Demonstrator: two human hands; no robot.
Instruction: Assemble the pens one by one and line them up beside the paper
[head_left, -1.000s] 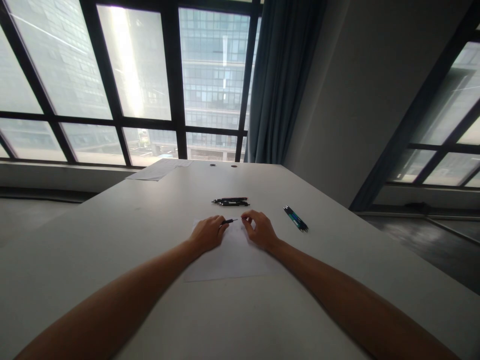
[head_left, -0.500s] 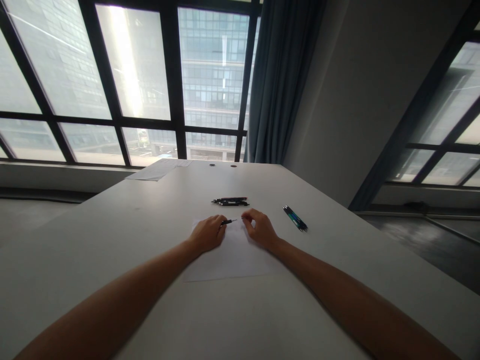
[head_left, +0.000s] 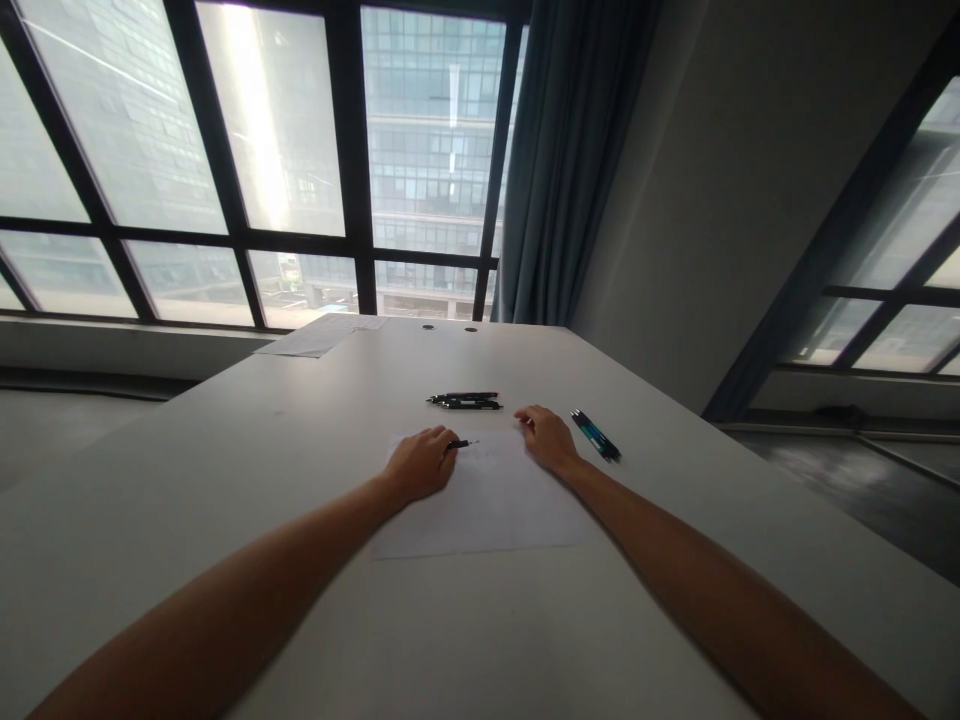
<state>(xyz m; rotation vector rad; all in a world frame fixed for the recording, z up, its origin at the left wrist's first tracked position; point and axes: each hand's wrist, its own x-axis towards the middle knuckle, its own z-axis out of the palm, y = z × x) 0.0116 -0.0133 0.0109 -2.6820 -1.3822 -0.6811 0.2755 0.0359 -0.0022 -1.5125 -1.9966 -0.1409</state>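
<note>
Over the upper part of a white sheet of paper, my left hand is closed around a dark pen. The pen lies nearly level, its thin pale front end pointing right. My right hand is at the sheet's upper right corner, apart from the pen. Its fingers are bent and drawn together toward the left; whatever is between the fingertips is too small to make out. Faint marks show on the paper between the hands. Several black pens lie beyond the hands, and blue-green and dark pens lie right of my right hand.
The long white table reaches toward the windows. Loose papers rest at its far left edge. Two round dark inserts are set in the far end. A blue curtain hangs behind the table.
My right hand has moved right, away from the pen's front end, toward the sheet's corner. My left hand keeps hold of the pen in about the same place. The view has shifted slightly.
</note>
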